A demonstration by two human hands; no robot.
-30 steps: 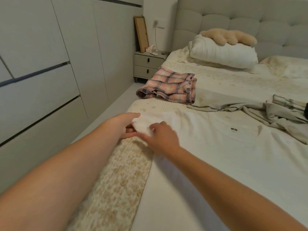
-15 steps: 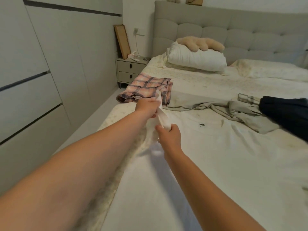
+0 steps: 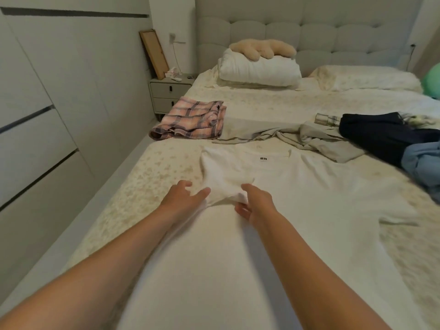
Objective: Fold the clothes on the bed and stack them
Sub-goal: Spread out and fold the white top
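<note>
White T-shirt (image 3: pixel 273 210) is laid flat on the bed (image 3: pixel 152 172), its neck label turned toward the headboard and its left sleeve folded inward over the chest. The end of that folded sleeve is held between the two hands: the left hand (image 3: pixel 183 198) rests on the fabric with fingers loosely spread and the thumb touching the sleeve edge, while the right hand (image 3: pixel 256 204) is curled around the bunched sleeve end, which is pinched between thumb and fingers. The other sleeve is spread out flat toward the right side of the bed.

Just beyond the collar, a crumpled grey-beige garment (image 3: pixel 297 136) is seen lying across the bed. To its left, near the bed's edge, a folded pink plaid garment (image 3: pixel 192 120) is placed. To the right, a dark navy garment (image 3: pixel 381 134) is laid partly over a light blue garment (image 3: pixel 423 160), and a small clear glass object (image 3: pixel 325 119) lies beside them.

Farther back, a white pillow (image 3: pixel 259 71) is topped by a beige plush toy (image 3: pixel 262 48), against a tufted headboard (image 3: pixel 309 32). A nightstand (image 3: pixel 166 94) stands beside the bed, with a wooden frame (image 3: pixel 153 53) leaned against the wall.
</note>
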